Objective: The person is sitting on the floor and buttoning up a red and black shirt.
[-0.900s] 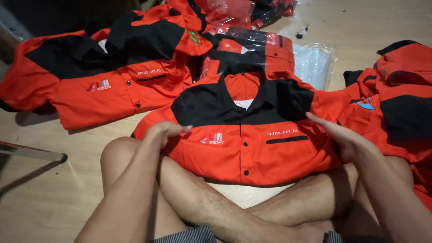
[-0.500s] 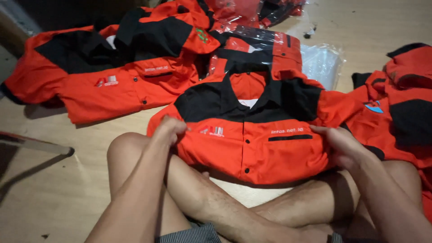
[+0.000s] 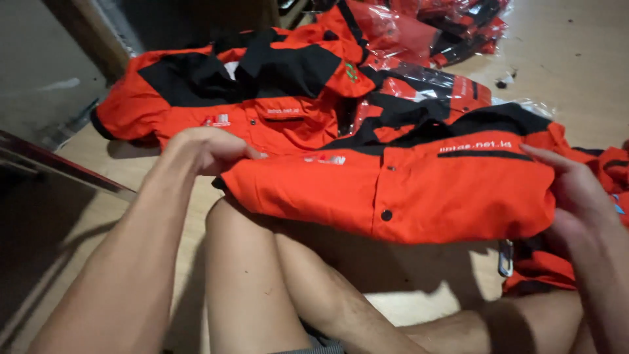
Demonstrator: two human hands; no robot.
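An orange shirt (image 3: 419, 196) with black shoulder panels and dark buttons is folded and lifted above my crossed legs. My left hand (image 3: 206, 149) grips its left edge. My right hand (image 3: 573, 196) grips its right edge, fingers over the front. The shirt hangs tilted, its lower hem toward me. Part of its collar is hidden behind the fold.
A stack of the same orange and black shirts (image 3: 249, 92) lies on the wooden floor (image 3: 576, 65) at the back left. Plastic-wrapped shirts (image 3: 426, 26) lie behind. More orange cloth (image 3: 609, 170) lies at the right. A dark metal edge (image 3: 59, 167) runs along the left.
Both hands have closed on the folded shirt's sides and raised it off the floor, shifting it up and to the left over my legs.
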